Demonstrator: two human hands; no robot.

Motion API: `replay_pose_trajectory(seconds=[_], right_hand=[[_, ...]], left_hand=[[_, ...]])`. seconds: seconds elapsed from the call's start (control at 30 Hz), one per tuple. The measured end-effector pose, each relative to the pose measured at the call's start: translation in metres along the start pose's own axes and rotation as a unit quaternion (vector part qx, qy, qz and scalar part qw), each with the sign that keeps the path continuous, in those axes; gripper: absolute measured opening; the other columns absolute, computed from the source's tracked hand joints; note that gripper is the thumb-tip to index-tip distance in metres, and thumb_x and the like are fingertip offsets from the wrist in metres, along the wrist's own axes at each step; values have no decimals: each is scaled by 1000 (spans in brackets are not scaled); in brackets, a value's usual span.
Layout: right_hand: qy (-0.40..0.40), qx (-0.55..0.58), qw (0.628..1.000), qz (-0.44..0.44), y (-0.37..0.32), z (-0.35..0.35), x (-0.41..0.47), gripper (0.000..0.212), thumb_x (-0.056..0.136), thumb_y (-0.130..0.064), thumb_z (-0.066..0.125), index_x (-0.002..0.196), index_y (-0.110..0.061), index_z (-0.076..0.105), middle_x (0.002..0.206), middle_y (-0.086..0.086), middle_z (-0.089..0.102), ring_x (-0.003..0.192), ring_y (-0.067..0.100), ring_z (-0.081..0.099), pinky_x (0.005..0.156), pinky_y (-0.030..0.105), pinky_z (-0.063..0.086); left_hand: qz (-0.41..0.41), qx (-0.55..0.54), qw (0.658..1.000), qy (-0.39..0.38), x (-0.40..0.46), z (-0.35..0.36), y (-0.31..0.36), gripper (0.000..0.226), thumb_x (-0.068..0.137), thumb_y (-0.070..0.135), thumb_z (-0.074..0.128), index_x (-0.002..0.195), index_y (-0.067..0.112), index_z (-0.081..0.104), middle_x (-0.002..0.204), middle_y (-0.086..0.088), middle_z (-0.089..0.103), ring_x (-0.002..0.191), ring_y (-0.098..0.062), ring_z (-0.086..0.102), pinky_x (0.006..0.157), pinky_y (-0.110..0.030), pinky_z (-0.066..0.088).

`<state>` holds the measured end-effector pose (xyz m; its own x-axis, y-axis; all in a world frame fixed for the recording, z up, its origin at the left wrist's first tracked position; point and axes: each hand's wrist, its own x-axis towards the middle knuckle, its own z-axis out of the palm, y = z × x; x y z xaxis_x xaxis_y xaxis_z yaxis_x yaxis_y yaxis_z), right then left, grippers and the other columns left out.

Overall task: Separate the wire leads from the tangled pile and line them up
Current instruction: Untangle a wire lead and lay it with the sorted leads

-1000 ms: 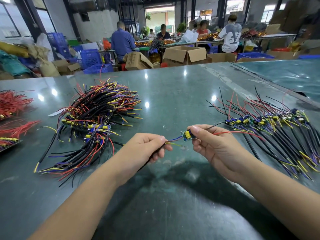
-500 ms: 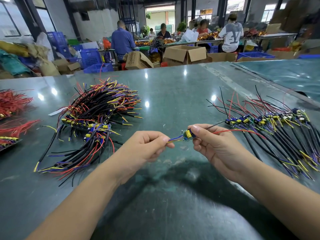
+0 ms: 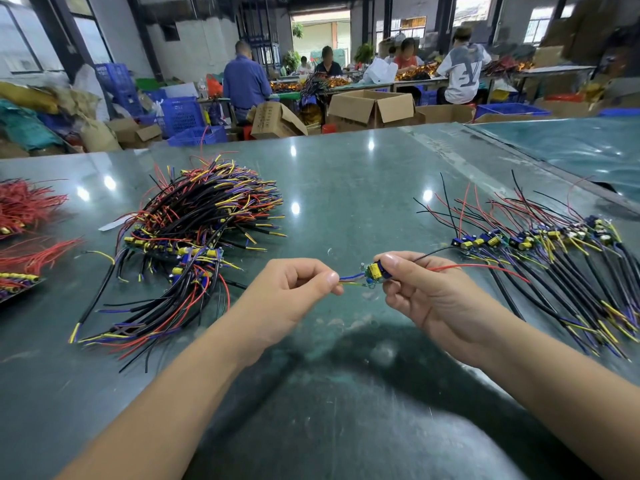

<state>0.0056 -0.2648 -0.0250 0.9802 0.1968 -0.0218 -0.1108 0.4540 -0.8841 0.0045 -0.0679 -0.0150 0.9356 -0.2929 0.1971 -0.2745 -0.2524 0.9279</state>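
Left hand (image 3: 291, 292): grip closed, pinching blue and yellow wire leads (image 3: 351, 279). Right hand (image 3: 429, 296): grip closed on the small circuit module with yellow capacitor (image 3: 374, 271) at the leads' other end; its thin red and black wires (image 3: 478, 268) trail right. Item held above the glossy dark green counter (image 3: 346, 188), between the hands. Tangled multicoloured wire pile (image 3: 194, 244): left. Lined-up row of modules with wires (image 3: 554, 251): right.

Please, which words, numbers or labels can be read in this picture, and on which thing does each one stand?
None can be read for certain.
Cardboard box: dark print on its side, too blurred to read.
White shirt of a seated person: large dark marks, not legible as letters.
Yellow capacitor on the held wire lead: too small to tell.
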Motion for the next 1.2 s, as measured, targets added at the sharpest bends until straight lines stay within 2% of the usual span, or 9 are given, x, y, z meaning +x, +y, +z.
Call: replay_pose_trajectory(seconds=[0.13,0.3,0.4,0.5,0.73,0.87,0.93,1.03,1.2], right_hand=[[-8,-19,1000,-4,1,0,-1,24,63,-22,73,83,-10,68,75,5,68,58,10,59,56,18,52],[-23,-17,1000,2,1,0,-2,28,63,-24,72,87,-11,65,78,5,71,61,11,65,58,20,54],[-24,-9,1000,2,2,1,-2,29,63,-23,73,87,-9,65,78,6,71,60,13,66,57,20,54],[-25,0,1000,6,3,2,-2,29,61,-22,75,86,-9,66,80,8,70,59,15,68,55,21,54],[-24,-46,998,-22,1,1,-3,29,60,-26,76,83,-10,68,75,4,67,57,11,61,54,20,51],[-30,-79,996,-43,4,2,-5,29,57,-27,78,80,-11,70,72,5,64,58,9,56,59,20,50],[-46,-79,995,-44,6,4,-6,24,59,-25,77,79,-12,72,73,7,63,59,9,56,62,20,51],[-54,-94,993,-48,6,7,-6,21,66,-27,71,80,-12,74,76,7,63,62,10,55,66,20,52],[2,-81,995,-64,2,7,-2,29,81,-35,55,80,-15,76,82,2,66,59,8,51,59,18,48]], left_hand=[[-24,-42,999,-14,1,4,0,24,79,33,56,61,21,66,48,9,28,47,-8,19,45,-22,17],[-20,-9,1000,-14,-2,4,0,25,79,46,68,70,24,74,47,11,28,50,-11,19,51,-29,16],[-30,-11,999,-15,-1,4,1,21,84,34,62,74,23,77,46,12,30,49,-9,21,51,-27,16],[-20,8,1000,-12,0,4,2,24,91,19,59,73,20,75,43,14,36,45,-1,29,47,-13,24],[-5,9,1000,-6,-2,5,3,24,92,14,59,73,15,73,44,13,31,44,-2,25,45,-14,21],[-24,14,998,-64,-3,7,4,20,93,6,55,81,17,67,51,5,56,43,-9,45,45,-17,38],[-21,21,996,-85,-5,7,5,19,93,13,56,81,22,68,59,2,64,46,-13,48,47,-20,39],[4,67,995,-69,-5,6,5,24,91,28,59,73,23,74,50,8,53,46,-7,35,46,-16,28],[-2,47,997,-55,-3,7,3,24,92,24,60,77,16,76,45,11,38,44,-5,27,42,-16,22]])
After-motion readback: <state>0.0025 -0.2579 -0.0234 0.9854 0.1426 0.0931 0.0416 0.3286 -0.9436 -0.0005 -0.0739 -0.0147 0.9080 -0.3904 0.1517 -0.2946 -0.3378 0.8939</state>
